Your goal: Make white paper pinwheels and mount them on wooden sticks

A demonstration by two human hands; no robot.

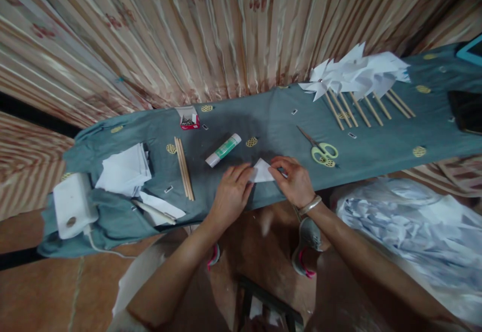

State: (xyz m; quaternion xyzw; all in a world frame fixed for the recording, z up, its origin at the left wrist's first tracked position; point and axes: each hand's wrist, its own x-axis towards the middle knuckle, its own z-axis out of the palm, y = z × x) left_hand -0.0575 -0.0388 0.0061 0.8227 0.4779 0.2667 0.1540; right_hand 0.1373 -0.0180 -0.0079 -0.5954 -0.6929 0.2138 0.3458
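A small white piece of paper (262,171), folded to a triangle with its point facing away from me, lies at the table's near edge. My left hand (234,187) pinches its left corner between thumb and fingers. On the opposite corner, my right hand (293,179) closes its thumb and fingertips; a metal bangle circles that wrist. Just beyond my left hand lies a glue stick (223,150) with a green label. To the right of my right hand rest green-handled scissors (320,148), their blades pointing up and left.
Several paper pinwheels (354,73) on sticks lie at the back right. Leftward are wooden sticks (184,169), a red box of pins (189,119), a paper stack (126,170), a pen (154,211) and a white corded device (73,206). A plastic bag of paper (414,231) stands at right.
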